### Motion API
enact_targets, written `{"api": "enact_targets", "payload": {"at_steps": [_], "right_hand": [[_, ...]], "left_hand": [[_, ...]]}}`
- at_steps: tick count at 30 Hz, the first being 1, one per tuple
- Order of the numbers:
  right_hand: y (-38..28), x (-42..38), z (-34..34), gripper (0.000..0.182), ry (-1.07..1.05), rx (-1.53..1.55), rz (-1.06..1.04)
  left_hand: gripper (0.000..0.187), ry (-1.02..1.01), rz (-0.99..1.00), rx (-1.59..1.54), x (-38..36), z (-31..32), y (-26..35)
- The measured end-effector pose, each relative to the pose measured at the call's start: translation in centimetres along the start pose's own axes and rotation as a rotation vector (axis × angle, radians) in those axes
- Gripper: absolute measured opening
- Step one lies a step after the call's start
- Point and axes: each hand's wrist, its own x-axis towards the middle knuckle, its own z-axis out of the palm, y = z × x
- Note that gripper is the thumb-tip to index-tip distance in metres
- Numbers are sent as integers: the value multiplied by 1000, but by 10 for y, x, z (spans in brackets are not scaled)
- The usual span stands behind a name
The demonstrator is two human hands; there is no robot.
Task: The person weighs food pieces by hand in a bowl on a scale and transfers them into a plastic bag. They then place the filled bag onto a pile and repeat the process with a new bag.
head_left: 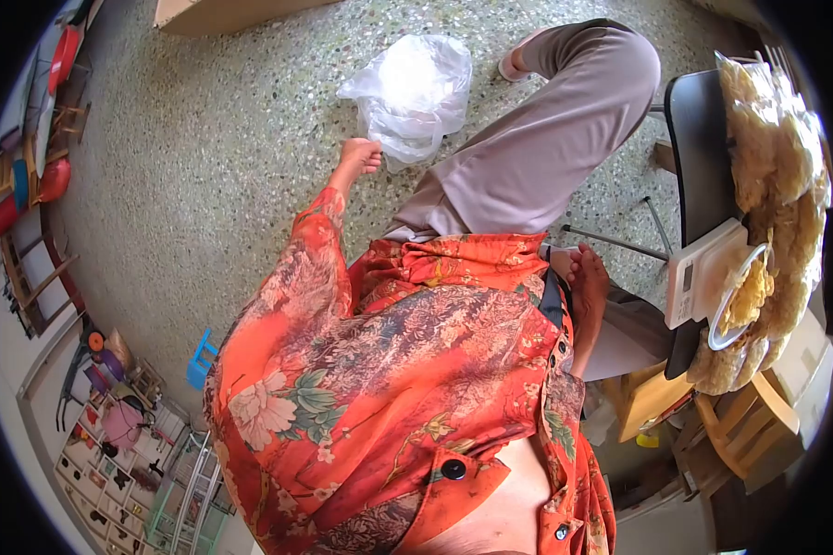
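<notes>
My left hand (pixel 360 156) is closed at the near edge of a crumpled, see-through plastic bag (pixel 413 92), which it appears to pinch. The bag is puffed out above the speckled floor, and something bright white shows in it, perhaps only glare. Over my lap, my right hand (pixel 589 280) has its fingers curled together; whether anything is in them is hidden. To the right of that hand, a white digital scale (pixel 696 276) sits at the edge of a black tabletop (pixel 696 166). On the scale, a white dish (pixel 718 335) holds yellowish, crinkled pieces (pixel 748 298).
Large clear bags (pixel 776 157) of pale yellow pieces lie along the black tabletop. Wooden chairs (pixel 745 421) stand at the lower right. A cardboard box (pixel 231 14) is at the top. At far left are red and wooden seats, a small blue stool (pixel 201 361) and cluttered shelves (pixel 102 481).
</notes>
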Motion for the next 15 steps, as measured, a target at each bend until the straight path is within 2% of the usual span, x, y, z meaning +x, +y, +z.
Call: {"api": "enact_targets", "payload": {"at_steps": [1, 3, 4, 5, 7, 8, 9, 11, 12, 15], "right_hand": [[-18, -17, 31, 28, 8, -6, -1], [-11, -11, 12, 28, 17, -20, -11], [-11, -13, 12, 28, 21, -7, 8], [-12, -15, 12, 28, 24, 6, 30], [-11, -17, 14, 27, 36, -8, 38], [-12, -16, 16, 27, 48, -13, 36], [-16, -22, 6, 27, 4, 12, 13], [-16, -26, 7, 27, 16, -2, 27], [-17, -26, 9, 27, 12, 0, 27], [-20, -36, 13, 27, 23, -29, 22]], "left_hand": [[22, 4, -7, -5, 5, 5, -5], [18, -14, -171, 374, 13, 25, -11], [19, -98, -81, 482, 8, 31, -14], [19, -101, -90, 479, 4, 40, -14], [19, -83, 234, 338, 2, 53, -18], [15, -150, 224, 398, 7, 59, -14], [15, -115, 266, 411, -8, 67, 5], [10, 394, 1085, 718, 13, 82, 7], [14, 427, 958, 606, 11, 88, 18], [16, 354, 994, 746, 32, 98, 33]]}}
